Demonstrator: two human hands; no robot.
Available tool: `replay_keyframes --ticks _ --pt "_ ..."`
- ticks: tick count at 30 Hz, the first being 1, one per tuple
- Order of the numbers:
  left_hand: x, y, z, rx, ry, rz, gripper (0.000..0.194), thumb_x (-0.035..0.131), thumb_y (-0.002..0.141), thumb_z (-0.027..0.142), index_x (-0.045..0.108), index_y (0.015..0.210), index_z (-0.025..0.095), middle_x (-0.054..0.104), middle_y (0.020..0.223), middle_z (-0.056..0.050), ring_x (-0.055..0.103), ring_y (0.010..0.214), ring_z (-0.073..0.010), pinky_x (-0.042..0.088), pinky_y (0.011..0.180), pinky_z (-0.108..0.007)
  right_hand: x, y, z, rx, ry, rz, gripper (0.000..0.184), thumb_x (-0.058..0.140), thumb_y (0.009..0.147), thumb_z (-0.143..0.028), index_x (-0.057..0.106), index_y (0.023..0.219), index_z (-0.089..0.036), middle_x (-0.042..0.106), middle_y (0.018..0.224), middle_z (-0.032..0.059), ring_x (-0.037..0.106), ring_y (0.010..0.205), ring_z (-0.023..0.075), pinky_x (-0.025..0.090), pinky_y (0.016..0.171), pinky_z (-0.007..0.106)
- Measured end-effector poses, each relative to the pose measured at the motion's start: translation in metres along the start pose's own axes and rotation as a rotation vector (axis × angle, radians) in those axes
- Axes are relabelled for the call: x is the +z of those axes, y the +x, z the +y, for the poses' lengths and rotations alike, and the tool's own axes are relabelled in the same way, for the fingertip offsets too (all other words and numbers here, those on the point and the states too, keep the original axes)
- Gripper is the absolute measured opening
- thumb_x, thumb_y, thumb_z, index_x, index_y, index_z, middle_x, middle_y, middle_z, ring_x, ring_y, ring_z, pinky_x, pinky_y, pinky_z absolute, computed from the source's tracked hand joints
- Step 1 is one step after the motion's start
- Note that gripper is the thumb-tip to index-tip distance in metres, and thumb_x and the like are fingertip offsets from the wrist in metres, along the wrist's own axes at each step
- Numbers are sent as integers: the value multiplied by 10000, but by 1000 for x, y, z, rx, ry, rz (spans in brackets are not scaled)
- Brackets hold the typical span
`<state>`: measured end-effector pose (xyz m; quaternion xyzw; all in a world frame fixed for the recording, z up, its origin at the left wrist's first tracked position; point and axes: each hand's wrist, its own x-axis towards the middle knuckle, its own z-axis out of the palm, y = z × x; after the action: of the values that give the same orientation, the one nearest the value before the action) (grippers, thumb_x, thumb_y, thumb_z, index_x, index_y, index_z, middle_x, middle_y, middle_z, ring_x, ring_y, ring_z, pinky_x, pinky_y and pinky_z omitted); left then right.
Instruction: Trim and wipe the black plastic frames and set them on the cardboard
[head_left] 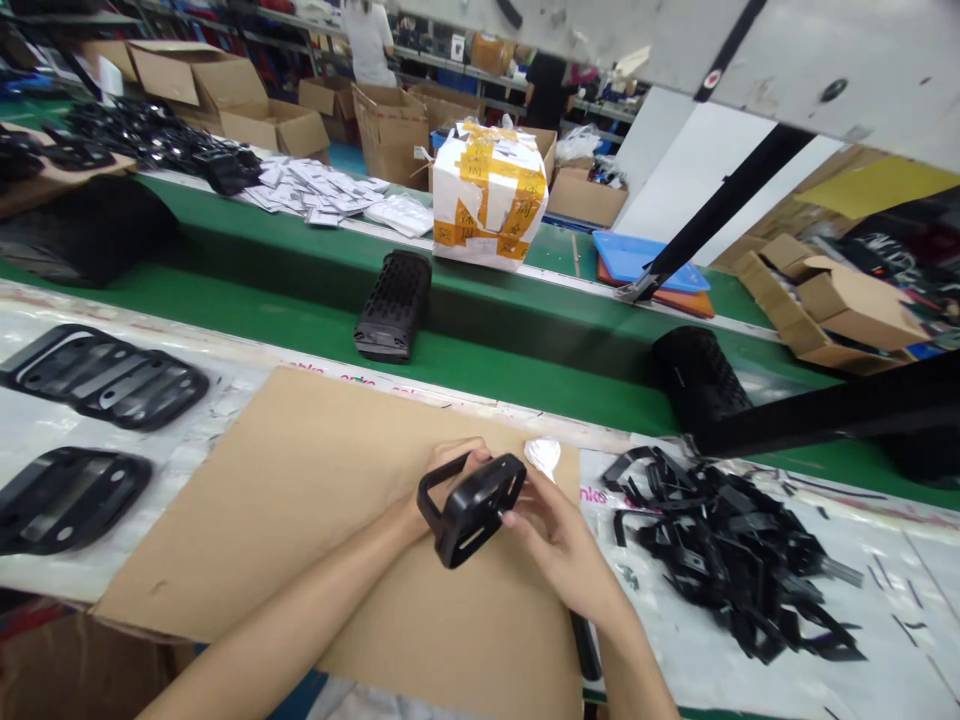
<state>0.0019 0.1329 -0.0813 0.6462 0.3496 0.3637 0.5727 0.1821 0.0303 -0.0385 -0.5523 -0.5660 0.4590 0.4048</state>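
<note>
Right now, the left hand (444, 482) and right hand (562, 540) grip a black moulded plastic frame (474, 510) above a flat brown cardboard sheet (247, 520), beside a heap of black plastic parts (735, 550).

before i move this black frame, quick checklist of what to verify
Both hands on the piece: ok, left hand and right hand hold the black plastic frame.
Frame above the cardboard sheet: ok.
Frame clear of the pile of black plastic parts: ok, they lie apart.
Frame clear of the crumpled silvery scrap: ok, close but apart.
Frame free of damage: cannot tell, the hands hide part of it.
</note>
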Motion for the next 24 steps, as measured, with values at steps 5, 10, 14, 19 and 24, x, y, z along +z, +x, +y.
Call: replay_keyframes --ticks 5,10,14,19,24 --pt "-4 3 -3 142 112 79 440 472 1058 562 559 821 202 620 793 -6 595 722 -160 472 710 -284 6 47 7 -197 -129 -48 363 563 1085 -301 651 1437 -288 698 1430 78 658 1320 271 523 1125 426" --pt "-8 8 -7 149 164 126 291 538 1058 452 636 967 193 713 894 -28 674 811 -182 506 776 -287 8 67 24 -310 -192 68 343 583 1048 -217 672 1372 -285 761 1304 59 738 1166 246 586 988 359" --pt "-8 11 -6 196 216 97 232 556 1052 384 680 1042 188 732 967 -51 691 877 -197 522 813 -292 10 67 41 -307 -140 140 269 585 1062 -242 690 1306 -286 768 1264 58 739 1143 239 587 978 352" --pt "-4 13 -8 199 237 35 209 523 1058 325 675 1117 193 754 1021 -58 714 908 -195 540 845 -289 7 63 51 -260 -93 171 240 615 1070 -283 692 1295 -312 771 1237 36 735 1133 230 586 963 336" --pt "-3 12 -14 70 231 -3 174 555 1001 270 666 1123 214 772 1069 -28 731 960 -201 554 874 -292 10 60 49 -196 -74 177 232 646 1055 -309 702 1280 -304 778 1190 37 748 1071 232 600 933 342"
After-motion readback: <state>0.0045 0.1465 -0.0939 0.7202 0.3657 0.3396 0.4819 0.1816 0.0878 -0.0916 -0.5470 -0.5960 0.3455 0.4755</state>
